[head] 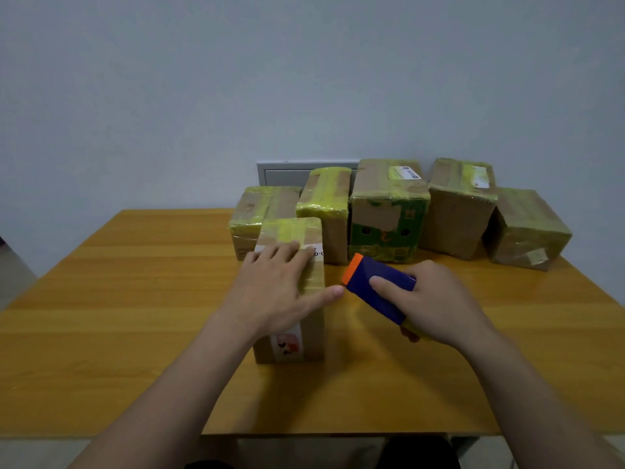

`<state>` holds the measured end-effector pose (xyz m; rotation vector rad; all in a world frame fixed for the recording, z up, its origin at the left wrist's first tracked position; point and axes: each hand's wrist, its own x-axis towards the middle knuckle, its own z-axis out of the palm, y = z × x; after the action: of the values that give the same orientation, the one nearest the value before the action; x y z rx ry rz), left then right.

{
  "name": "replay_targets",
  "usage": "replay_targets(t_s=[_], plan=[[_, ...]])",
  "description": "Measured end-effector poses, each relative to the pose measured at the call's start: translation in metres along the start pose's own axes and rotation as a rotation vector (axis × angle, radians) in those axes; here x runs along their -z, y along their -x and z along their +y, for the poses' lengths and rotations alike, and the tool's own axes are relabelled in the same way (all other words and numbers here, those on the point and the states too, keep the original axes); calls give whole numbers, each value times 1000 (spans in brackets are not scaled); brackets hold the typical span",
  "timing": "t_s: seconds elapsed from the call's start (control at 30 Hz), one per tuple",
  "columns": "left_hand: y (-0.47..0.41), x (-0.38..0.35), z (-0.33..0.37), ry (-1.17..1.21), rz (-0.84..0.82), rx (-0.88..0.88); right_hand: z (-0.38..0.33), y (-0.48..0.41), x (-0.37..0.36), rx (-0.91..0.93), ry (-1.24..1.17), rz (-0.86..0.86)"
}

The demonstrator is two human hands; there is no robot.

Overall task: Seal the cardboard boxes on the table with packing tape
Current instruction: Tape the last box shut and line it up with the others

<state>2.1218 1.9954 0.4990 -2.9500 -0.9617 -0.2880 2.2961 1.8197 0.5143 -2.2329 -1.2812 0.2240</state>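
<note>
On the wooden table [135, 299], near its middle, stands the nearest cardboard box [304, 319], upright and taller than wide, with yellowish tape across its top and down its front face, a white label strip near the top and a small sticker with red marks low on the front. The left hand [274, 292] lies flat on that box, fingers spread over the top edge and the upper front, thumb stretched out to the right past the box's right edge.

Just right of this box, the right hand [436, 299] is wrapped around a blue tape dispenser [378, 289] with an orange end; the index finger lies along its blue top, the other fingers curl beneath. The orange end points up and left toward the box and sits close to the left thumb tip; whether they touch cannot be told. A bit of yellow shows at the dispenser's lower end, under the palm.

Behind the near box, toward the wall, five more boxes stand in a row, all wrapped with yellow-green tape: a low one [250, 211] directly behind it, a tall narrow one [326, 204], a green printed one [389, 214], a plain brown one [456, 211] and, farthest right, a tilted one [527, 228]. Behind the row, a grey panel [287, 172] sits on the wall.
</note>
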Motion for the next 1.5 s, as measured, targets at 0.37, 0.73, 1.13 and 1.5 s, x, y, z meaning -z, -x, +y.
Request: replay_targets(t_s=[0.37,0.73,1.13,1.5], plan=[[19,-23,7,59,685,-44,-19,12,-12,81,-586,330],[30,-40,-23,743,818,247,-47,1,-28,203,-862,367],[16,-47,-61,1377,624,41,-78,-20,-23,239,-903,351],[-12,-32,-82,1589,212,176,-79,-71,-28,285,-694,230]])
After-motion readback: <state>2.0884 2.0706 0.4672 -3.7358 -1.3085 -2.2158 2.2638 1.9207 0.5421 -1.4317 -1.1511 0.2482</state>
